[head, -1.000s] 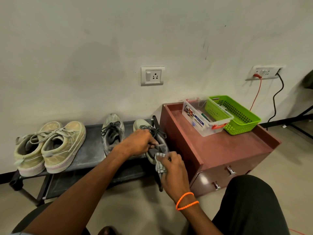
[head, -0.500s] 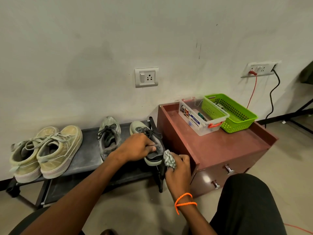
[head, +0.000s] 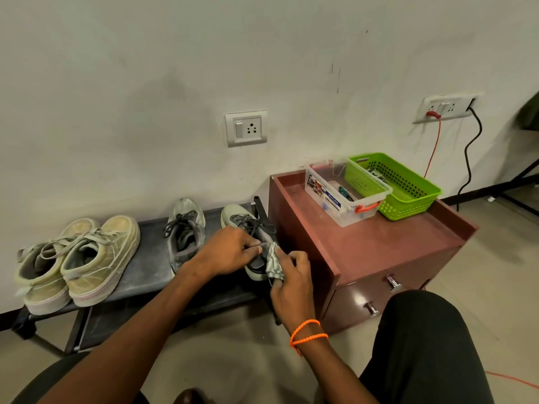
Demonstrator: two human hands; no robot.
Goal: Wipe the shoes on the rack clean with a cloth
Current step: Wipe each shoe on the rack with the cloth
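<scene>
Head view: the grey shoe (head: 248, 228) sits at the right end of the rack (head: 148, 252), hard against the red cabinet (head: 364, 252). The left hand (head: 230, 252) curls its fingers (head: 252, 243) over the shoe's collar, steadying it. The right hand (head: 288, 281) pinches the bunched cloth (head: 274, 262) against the heel, just beside those fingers. Pressing too hard could tip the shoe off the rack's front edge; the cloth may snag the laces.

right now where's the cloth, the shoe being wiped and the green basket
cloth (head: 273, 262): head view, on the crumpled fabric above the right hand
grey shoe being wiped (head: 236, 215): head view, on its pale toe
green basket (head: 408, 201): head view, on its near perforated wall
</scene>
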